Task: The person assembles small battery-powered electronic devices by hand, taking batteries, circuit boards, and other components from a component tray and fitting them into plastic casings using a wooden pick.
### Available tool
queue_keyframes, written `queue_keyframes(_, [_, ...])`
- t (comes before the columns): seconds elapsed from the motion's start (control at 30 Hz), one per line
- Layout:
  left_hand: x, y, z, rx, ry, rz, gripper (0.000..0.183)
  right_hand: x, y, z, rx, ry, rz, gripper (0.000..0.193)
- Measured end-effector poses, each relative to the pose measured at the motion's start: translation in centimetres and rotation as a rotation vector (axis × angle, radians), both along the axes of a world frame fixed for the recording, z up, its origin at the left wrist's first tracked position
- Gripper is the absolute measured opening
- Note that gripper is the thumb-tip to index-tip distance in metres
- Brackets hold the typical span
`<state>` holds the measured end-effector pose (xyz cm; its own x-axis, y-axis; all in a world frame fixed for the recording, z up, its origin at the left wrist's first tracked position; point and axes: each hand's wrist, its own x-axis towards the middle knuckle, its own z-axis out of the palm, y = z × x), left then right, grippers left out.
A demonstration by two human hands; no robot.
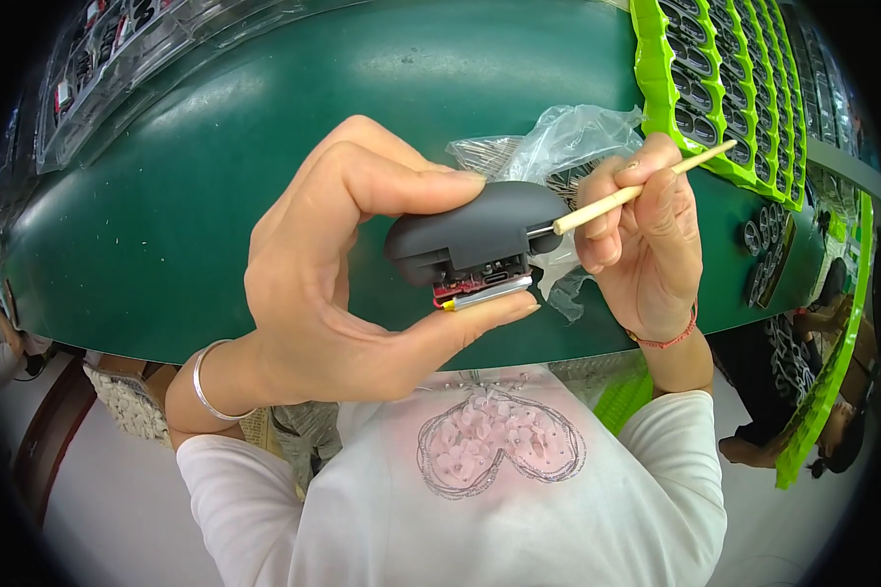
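Left hand (308,264) clamps a rounded dark-grey plastic casing (480,220) above the green worktop (147,254), right hand (653,249) pinches a pale wooden stick (599,208), and one slip could scrape the exposed red board (449,291)

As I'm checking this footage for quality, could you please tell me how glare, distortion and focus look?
In the head view: pale glare on the green table, whose near edge bows; black corners; the grey casing in the left hand looks sharp, the clear tray at upper left softer.

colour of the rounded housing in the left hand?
Plain dark grey housing; head view shows it best.
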<state>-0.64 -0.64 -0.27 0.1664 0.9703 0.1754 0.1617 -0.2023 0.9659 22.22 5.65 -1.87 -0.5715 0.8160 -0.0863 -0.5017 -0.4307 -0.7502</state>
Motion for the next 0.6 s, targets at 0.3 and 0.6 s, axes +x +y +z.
queue_keyframes(0.3, [0.4, -0.05, -0.35, 0.007, 0.027, -0.013, 0.063, 0.26, -0.17, 0.13, 0.137, -0.03, -0.022, 0.016])
queue_keyframes(0.6, [0.58, -0.27, -0.13, 0.002, 0.024, -0.031, 0.065, -0.26, -0.55, -0.02, 0.208, -0.017, -0.049, 0.015])
